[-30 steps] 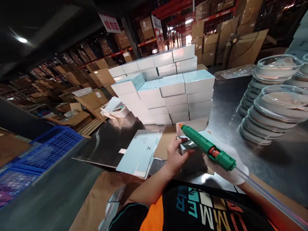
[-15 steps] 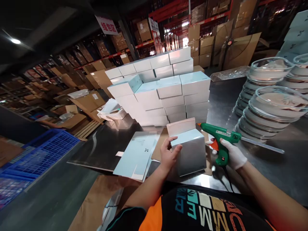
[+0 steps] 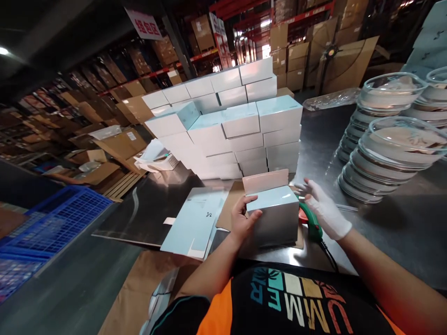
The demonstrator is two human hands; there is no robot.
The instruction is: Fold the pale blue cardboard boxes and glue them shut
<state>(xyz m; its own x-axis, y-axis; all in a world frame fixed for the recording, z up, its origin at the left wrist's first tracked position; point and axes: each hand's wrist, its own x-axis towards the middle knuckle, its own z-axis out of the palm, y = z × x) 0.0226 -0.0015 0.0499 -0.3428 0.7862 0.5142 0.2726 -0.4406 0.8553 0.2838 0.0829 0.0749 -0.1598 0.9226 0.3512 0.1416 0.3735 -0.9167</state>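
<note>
My left hand (image 3: 243,218) is wrapped round the left side of a small carton (image 3: 274,225), thumb on the near face and fingers over the top edge. The carton is white and pale blue, and its far flap (image 3: 266,182) stands up. Just to the right, my right hand (image 3: 324,209) in a white glove has its fingers apart and holds nothing. Below and beside it, a green hot glue gun (image 3: 315,228) with a red trigger lies on the table, its front part hidden behind the carton and hand.
Stacked white cartons (image 3: 244,139) form a wall beyond my hands. Flat pale-blue carton blanks (image 3: 190,221) lie to the left on the metal table (image 3: 129,218). Stacks of glass bowls (image 3: 387,163) stand at the right. The glue gun's black cord (image 3: 330,258) runs toward me.
My right hand has let go of the glue gun, which now lies on the table beside the carton. The glove has opened and moved up toward the carton's far right corner. My left hand keeps its grip.
</note>
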